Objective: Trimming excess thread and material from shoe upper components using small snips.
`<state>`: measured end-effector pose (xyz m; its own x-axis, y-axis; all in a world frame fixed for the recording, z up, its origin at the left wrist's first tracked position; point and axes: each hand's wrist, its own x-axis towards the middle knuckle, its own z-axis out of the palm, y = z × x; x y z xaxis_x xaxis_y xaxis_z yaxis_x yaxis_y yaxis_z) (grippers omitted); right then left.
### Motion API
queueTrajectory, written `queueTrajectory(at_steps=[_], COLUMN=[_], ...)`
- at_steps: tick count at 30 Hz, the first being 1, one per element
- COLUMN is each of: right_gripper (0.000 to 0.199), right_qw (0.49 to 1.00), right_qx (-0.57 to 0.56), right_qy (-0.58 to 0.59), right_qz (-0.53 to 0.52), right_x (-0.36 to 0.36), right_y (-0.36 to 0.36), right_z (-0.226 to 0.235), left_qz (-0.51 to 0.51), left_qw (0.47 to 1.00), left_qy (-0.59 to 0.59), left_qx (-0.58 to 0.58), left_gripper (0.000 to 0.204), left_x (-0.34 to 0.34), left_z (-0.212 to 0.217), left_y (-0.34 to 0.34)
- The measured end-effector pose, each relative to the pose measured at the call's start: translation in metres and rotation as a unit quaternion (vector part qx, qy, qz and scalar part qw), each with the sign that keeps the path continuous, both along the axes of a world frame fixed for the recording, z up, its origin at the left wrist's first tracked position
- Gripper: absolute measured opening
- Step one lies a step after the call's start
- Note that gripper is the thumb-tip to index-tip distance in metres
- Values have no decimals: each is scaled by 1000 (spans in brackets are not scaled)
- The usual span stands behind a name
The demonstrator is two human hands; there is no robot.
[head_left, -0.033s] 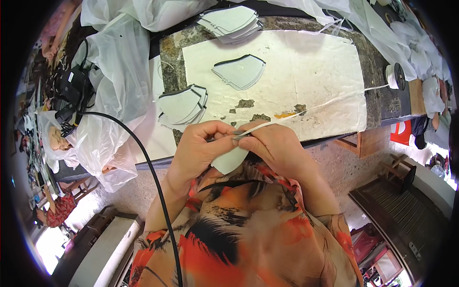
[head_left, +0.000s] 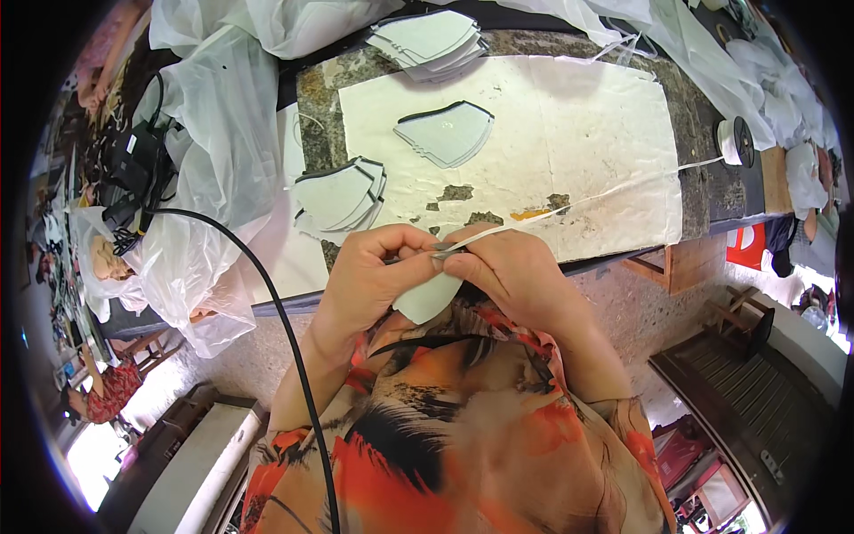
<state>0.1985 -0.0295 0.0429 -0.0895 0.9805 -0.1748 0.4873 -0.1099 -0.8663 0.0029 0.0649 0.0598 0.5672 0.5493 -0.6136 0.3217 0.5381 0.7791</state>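
Standing beside the stone worktable (head_left: 712, 191), I see its pale paper sheet (head_left: 578, 125). On this sheet lie three stacks of cut mask pieces: one at the far edge (head_left: 427, 44), one in the middle (head_left: 445, 133), one at the left edge (head_left: 338, 196). Just in front of the sheet, the left hand (head_left: 365, 285) and the right hand (head_left: 511, 276) pinch one mask piece (head_left: 427, 298) together with a white elastic cord (head_left: 605, 191). I judge much remains: the stacks look unfinished.

Curved fabric piece in the hands (head_left: 425, 298): pale grey-white
Thin flat cord (head_left: 587, 203): white
Patterned blouse (head_left: 463, 427): orange, black, cream brush-stroke print
Worn paper sheet on the stone table (head_left: 587, 125): off-white
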Motion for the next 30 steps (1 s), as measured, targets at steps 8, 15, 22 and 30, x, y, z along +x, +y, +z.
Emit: queueTrajectory(at_steps=[8, 15, 22, 30], right_gripper=[32, 29, 12, 9], right_qw=[971, 937, 903, 947], right_qx=[-91, -193, -192, -102], right_qy=[192, 261, 368, 261], right_qz=[-113, -130, -110, -156], right_x=[0, 8, -2, -39], right_y=[3, 5, 10, 45], right_z=[-2, 3, 2, 5], left_qz=[18, -9, -46, 8], left_qw=[1000, 1000, 993, 968], left_qy=[-23, 2, -74, -2], left_qx=[-3, -6, 74, 252], left_gripper=[14, 21, 45, 48], left_x=[-1, 3, -14, -50], left_z=[-3, 2, 2, 3], left_y=[4, 1, 4, 24])
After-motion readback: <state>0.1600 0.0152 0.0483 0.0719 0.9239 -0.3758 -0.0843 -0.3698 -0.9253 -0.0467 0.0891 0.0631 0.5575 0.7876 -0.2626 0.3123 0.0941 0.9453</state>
